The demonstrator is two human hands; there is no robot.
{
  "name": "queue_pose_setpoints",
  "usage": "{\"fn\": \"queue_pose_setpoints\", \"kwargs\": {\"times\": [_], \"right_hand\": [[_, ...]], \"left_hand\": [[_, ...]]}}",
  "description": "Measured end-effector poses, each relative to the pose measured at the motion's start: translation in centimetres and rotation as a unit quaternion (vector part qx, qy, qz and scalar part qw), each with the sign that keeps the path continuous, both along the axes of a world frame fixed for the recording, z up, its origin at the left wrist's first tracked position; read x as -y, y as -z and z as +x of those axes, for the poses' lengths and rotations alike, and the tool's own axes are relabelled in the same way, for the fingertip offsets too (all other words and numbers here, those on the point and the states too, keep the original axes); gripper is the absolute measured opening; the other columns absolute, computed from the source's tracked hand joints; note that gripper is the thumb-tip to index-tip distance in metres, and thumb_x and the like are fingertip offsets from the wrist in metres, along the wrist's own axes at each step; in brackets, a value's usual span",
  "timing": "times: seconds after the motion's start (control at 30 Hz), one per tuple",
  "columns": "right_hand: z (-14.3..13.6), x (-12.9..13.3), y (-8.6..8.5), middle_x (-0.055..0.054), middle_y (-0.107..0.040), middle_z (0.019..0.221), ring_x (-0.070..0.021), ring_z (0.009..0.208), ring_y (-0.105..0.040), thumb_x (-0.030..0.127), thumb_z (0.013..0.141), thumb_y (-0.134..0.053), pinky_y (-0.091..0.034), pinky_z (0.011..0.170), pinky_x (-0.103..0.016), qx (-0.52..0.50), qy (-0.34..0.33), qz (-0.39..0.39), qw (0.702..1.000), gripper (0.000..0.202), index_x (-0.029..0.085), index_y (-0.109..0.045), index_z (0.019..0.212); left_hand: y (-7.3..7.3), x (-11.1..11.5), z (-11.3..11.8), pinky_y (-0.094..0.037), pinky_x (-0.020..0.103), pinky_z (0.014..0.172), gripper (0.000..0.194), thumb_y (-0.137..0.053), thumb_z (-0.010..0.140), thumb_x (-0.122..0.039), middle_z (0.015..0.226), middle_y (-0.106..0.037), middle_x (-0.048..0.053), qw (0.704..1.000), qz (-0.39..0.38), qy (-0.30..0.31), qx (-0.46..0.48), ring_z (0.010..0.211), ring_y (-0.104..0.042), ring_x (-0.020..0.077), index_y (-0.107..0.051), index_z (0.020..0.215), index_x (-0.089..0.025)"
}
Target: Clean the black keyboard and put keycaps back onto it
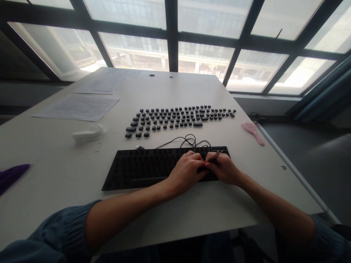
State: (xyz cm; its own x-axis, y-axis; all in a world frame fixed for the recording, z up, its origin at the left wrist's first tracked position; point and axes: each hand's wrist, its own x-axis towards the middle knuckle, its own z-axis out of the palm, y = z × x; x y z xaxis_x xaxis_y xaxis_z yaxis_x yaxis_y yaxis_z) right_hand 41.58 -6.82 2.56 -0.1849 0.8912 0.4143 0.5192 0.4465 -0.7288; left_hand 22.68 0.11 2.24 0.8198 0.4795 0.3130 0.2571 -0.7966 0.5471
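A black keyboard [145, 166] lies in front of me, most of its keycaps off and a long bar-shaped key left along its near side. My right hand [223, 168] is closed round a thin dark tool [215, 156] with a shiny end, over the keyboard's right part; its exact kind is unclear. Against it, my left hand [189, 168] rests on the keyboard with fingers curled and pinched together. What lies between the left fingertips is hidden. Behind the keyboard, loose black keycaps [167, 117] are laid out in rows on the white table [175, 87].
A black cable [189, 138] with a USB plug [139, 147] lies behind the keyboard. At right is a pink hairbrush [253, 132] near the table edge. Left are paper sheets [79, 106], a whitish translucent item [87, 134] and a purple object [13, 176].
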Motion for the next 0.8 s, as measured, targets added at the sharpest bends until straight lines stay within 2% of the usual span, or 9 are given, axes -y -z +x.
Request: {"fn": "queue_pose_setpoints", "kwargs": {"times": [0.07,0.2,0.4,0.57,0.7,0.8], "right_hand": [[0.1,0.0,0.1,0.000,-0.061,0.068,-0.0134,0.060,-0.055,0.032,0.096,-0.059,-0.046,0.060,-0.027,-0.025,0.011,-0.019,0.999,0.020,0.020,-0.059,0.080],[0.2,0.0,0.1,0.005,-0.052,0.054,-0.0112,0.044,-0.049,0.044,0.100,-0.054,-0.039,0.047,-0.025,-0.138,0.061,-0.066,0.986,0.031,0.021,-0.057,0.079],[0.1,0.0,-0.1,0.003,-0.055,0.058,-0.0117,0.044,-0.054,0.049,0.096,-0.060,-0.040,0.044,-0.024,-0.202,0.054,-0.080,0.975,0.032,0.021,-0.057,0.080],[0.2,0.2,-0.1,0.002,-0.057,0.062,-0.0118,0.048,-0.055,0.042,0.096,-0.062,-0.043,0.047,-0.025,-0.204,0.031,-0.070,0.976,0.026,0.019,-0.061,0.084],[0.2,0.3,-0.4,0.000,-0.059,0.069,-0.0111,0.051,-0.056,0.040,0.096,-0.062,-0.044,0.049,-0.025,-0.198,0.016,-0.052,0.979,0.024,0.019,-0.063,0.085],[0.1,0.3,-0.6,0.000,-0.060,0.070,-0.0117,0.053,-0.057,0.041,0.096,-0.062,-0.047,0.051,-0.026,-0.186,0.030,-0.043,0.981,0.025,0.019,-0.064,0.084]], "left_hand": [[0.0,0.0,0.0,-0.047,0.035,0.085,0.007,-0.076,0.087,-0.026,0.091,-0.071,0.003,1.000,0.006,-0.004,-0.009,0.090,-0.059,0.0206,-0.078,0.092,-0.022],[0.2,-0.1,0.0,-0.047,0.036,0.085,0.015,-0.081,0.083,-0.027,0.097,-0.072,0.002,1.000,-0.003,-0.014,-0.012,0.093,-0.062,0.0209,-0.078,0.097,-0.022],[-0.1,-0.1,0.0,-0.048,0.038,0.087,0.018,-0.084,0.080,-0.031,0.097,-0.075,0.002,0.997,-0.063,-0.032,0.005,0.093,-0.064,0.0218,-0.074,0.091,-0.020],[-1.7,0.3,-0.1,-0.047,0.040,0.087,0.031,-0.081,0.082,-0.033,0.101,-0.075,0.003,0.999,-0.025,-0.034,-0.007,0.097,-0.063,0.0252,-0.070,0.108,-0.021],[-2.4,0.2,-0.3,-0.048,0.037,0.090,0.013,-0.071,0.090,-0.023,0.098,-0.075,0.003,1.000,-0.020,-0.001,0.021,0.097,-0.063,0.0224,-0.072,0.103,-0.020],[-2.4,-0.1,-0.2,-0.050,0.033,0.089,0.014,-0.069,0.089,-0.017,0.098,-0.076,0.003,0.997,-0.060,0.010,0.051,0.095,-0.065,0.0201,-0.073,0.102,-0.021]]}}
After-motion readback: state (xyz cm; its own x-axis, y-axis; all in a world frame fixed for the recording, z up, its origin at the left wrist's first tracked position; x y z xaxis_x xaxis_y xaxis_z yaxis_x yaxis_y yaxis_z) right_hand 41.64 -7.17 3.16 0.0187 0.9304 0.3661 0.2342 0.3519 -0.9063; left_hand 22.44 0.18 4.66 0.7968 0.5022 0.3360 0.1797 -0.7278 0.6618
